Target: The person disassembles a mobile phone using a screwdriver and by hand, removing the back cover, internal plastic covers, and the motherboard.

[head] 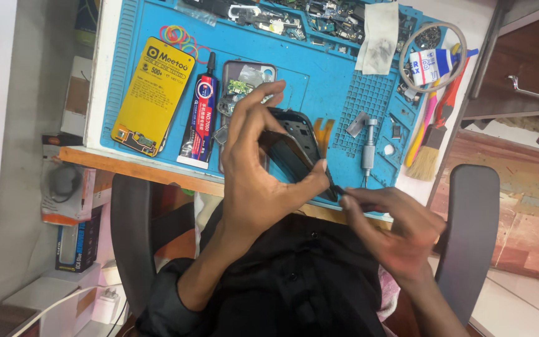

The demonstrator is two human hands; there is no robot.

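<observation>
My left hand (258,168) grips a dark phone frame (297,146), tilted on edge above the near rim of the blue work mat (325,75). The thumb and fingers pinch its sides. My right hand (394,228) pinches a thin dark tool or strip (335,187) at the frame's lower corner, touching it. An opened phone body (244,84) with exposed parts lies on the mat just beyond my left hand.
On the mat lie a yellow battery (154,93), a black glue tube (201,112), a metal screwdriver (368,146), a brush (428,153), coloured rubber bands (179,36) and several loose parts. Chair armrests (469,224) flank my lap. A drawer handle (531,90) is at right.
</observation>
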